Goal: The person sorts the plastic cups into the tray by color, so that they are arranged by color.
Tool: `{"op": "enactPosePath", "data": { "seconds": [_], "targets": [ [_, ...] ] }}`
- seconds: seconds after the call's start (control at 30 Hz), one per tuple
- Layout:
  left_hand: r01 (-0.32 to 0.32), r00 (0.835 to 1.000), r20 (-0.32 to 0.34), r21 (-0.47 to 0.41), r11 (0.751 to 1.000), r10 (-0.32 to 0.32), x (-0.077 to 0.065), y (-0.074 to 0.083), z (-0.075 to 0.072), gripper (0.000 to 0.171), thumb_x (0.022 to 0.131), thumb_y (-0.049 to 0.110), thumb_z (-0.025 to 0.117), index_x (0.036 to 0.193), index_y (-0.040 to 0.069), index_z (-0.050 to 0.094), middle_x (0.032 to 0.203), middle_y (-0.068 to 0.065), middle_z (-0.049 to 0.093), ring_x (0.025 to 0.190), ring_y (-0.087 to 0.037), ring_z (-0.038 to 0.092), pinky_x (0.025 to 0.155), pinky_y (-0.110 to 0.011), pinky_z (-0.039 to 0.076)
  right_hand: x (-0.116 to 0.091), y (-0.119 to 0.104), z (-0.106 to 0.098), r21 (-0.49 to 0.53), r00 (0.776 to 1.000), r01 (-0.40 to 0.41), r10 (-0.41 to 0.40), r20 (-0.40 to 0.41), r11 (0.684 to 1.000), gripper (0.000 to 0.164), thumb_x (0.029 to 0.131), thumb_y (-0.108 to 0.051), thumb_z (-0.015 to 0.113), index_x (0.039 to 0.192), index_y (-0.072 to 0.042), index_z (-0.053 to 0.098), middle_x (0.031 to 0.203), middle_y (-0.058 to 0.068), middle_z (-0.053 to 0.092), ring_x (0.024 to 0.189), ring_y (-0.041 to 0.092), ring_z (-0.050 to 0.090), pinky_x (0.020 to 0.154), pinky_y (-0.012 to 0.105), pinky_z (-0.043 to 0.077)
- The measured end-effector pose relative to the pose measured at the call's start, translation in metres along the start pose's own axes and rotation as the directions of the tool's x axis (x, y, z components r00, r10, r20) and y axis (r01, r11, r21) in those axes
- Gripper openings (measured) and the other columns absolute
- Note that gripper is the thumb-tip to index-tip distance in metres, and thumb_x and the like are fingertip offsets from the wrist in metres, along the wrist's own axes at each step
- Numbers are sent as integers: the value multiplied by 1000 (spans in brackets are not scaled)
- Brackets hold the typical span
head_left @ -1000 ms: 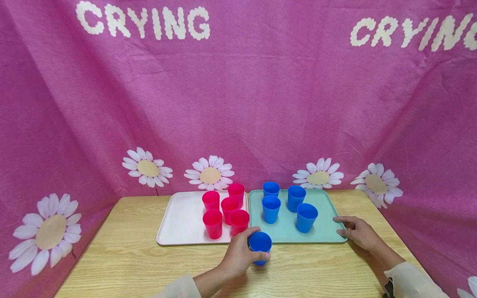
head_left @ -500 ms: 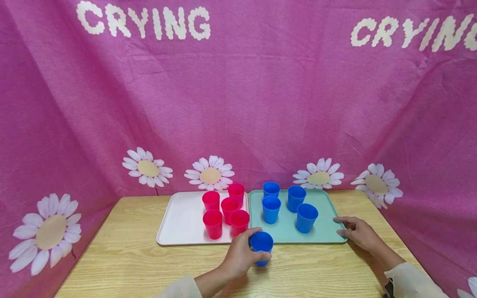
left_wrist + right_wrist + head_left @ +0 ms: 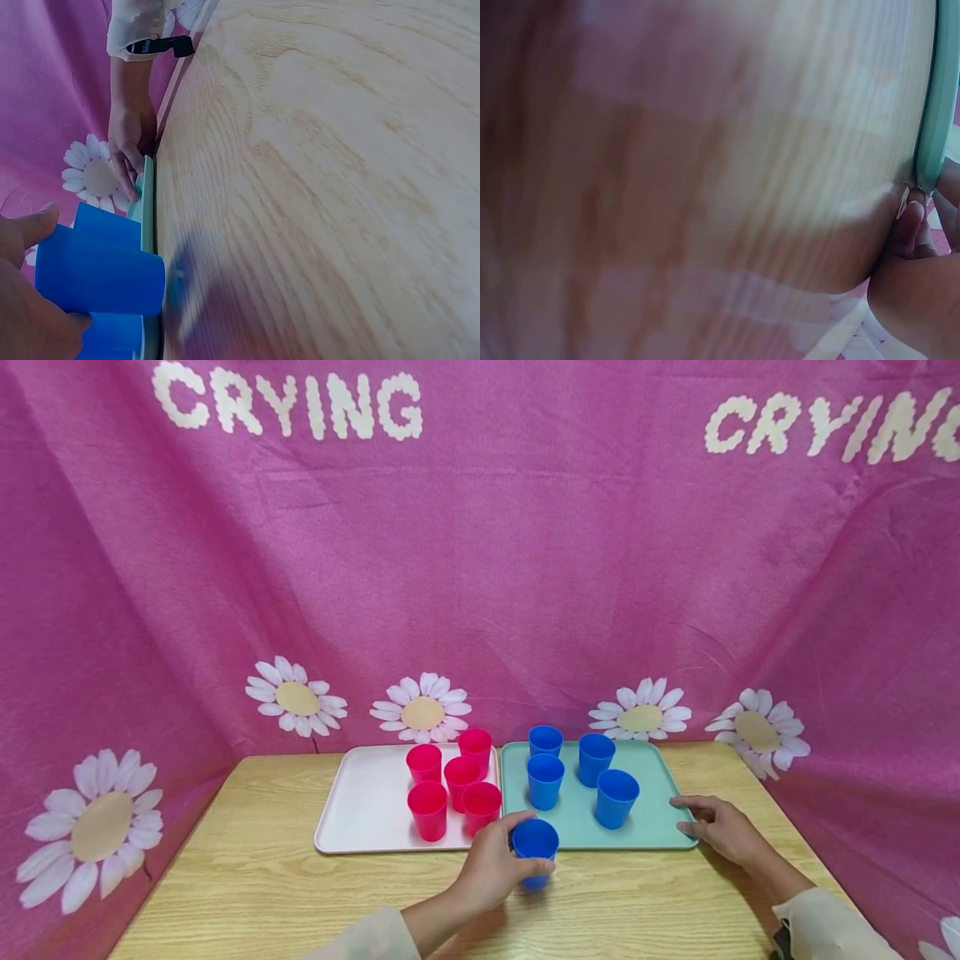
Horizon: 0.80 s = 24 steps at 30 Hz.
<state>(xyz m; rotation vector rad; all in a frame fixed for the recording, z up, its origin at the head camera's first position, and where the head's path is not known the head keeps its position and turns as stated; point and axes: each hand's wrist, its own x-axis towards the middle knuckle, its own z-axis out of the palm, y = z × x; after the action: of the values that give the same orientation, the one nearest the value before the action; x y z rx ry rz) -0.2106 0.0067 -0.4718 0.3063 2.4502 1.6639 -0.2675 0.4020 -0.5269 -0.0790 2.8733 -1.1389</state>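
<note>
In the head view my left hand (image 3: 491, 866) grips a blue plastic cup (image 3: 536, 841), thumb on the near side and fingers around the far side. That cup is upright, in front of the green tray (image 3: 652, 777), and the left wrist view shows it above the wooden table. My right hand (image 3: 723, 831) holds the tray's right edge near the front corner; part of its fingers is hidden. Several blue cups (image 3: 617, 799) stand upright on the green tray. On the white tray (image 3: 363, 802), several red cups (image 3: 428, 811) stand grouped toward its right side.
Both trays lie side by side on the wooden table (image 3: 262, 893), their inner edges nearly touching. Behind and around the table hangs a pink cloth (image 3: 517, 568) with white flowers and lettering. One red cup (image 3: 481, 807) stands close behind my left hand.
My left hand has carried the blue cup slightly to the right and a little toward the green tray. The right hand and both trays look unmoved.
</note>
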Motion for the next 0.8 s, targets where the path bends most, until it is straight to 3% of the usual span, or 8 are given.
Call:
{"op": "enactPosePath", "data": {
  "seconds": [0.17, 0.37, 0.53, 0.7, 0.8],
  "targets": [
    [-16, 1000, -6, 11, 1000, 16, 4, 3, 4, 72, 79, 16, 91, 143, 6, 60, 130, -13, 65, 121, -38, 61, 91, -51, 58, 0, 1, 0, -3, 1000, 0, 0, -1, 1000, 43, 96, -15, 72, 136, 0, 64, 128, 27, 59, 105, 35, 50, 85, 44, 41],
    [-3, 1000, -11, 10, 1000, 3, 12, 8, 10, 72, 80, 17, 91, 144, 6, 59, 135, -13, 64, 127, -40, 57, 93, -51, 57, 1, 3, 1, 14, 1000, 7, -7, -3, 1000, 43, 97, -15, 72, 136, 1, 64, 141, 35, 52, 113, 41, 52, 96, 56, 44],
    [-29, 999, -15, 5, 1000, 29, 18, 12, 17, 73, 80, 17, 90, 145, 5, 58, 138, -14, 63, 130, -41, 56, 96, -53, 56, 1, 3, 0, 16, 1000, 3, -3, -1, 1000, 44, 97, -15, 72, 137, 1, 63, 140, 34, 52, 112, 40, 51, 95, 55, 44],
    [-59, 997, -54, 35, 998, 61, 26, 15, 23, 73, 79, 21, 92, 143, 6, 60, 136, -15, 64, 127, -40, 58, 99, -55, 53, 1, 3, 1, 24, 1000, 2, -3, 3, 1000, 44, 97, -16, 71, 137, 1, 63, 144, 36, 49, 118, 45, 50, 100, 62, 42],
    [-46, 996, -73, 41, 998, 49, 31, 18, 28, 73, 79, 22, 92, 143, 8, 60, 137, -14, 63, 129, -40, 57, 99, -54, 54, 1, 4, 1, 25, 1000, 6, -6, 2, 1000, 45, 97, -16, 72, 137, 1, 63, 144, 36, 49, 117, 44, 51, 99, 60, 42]
  ]
}}
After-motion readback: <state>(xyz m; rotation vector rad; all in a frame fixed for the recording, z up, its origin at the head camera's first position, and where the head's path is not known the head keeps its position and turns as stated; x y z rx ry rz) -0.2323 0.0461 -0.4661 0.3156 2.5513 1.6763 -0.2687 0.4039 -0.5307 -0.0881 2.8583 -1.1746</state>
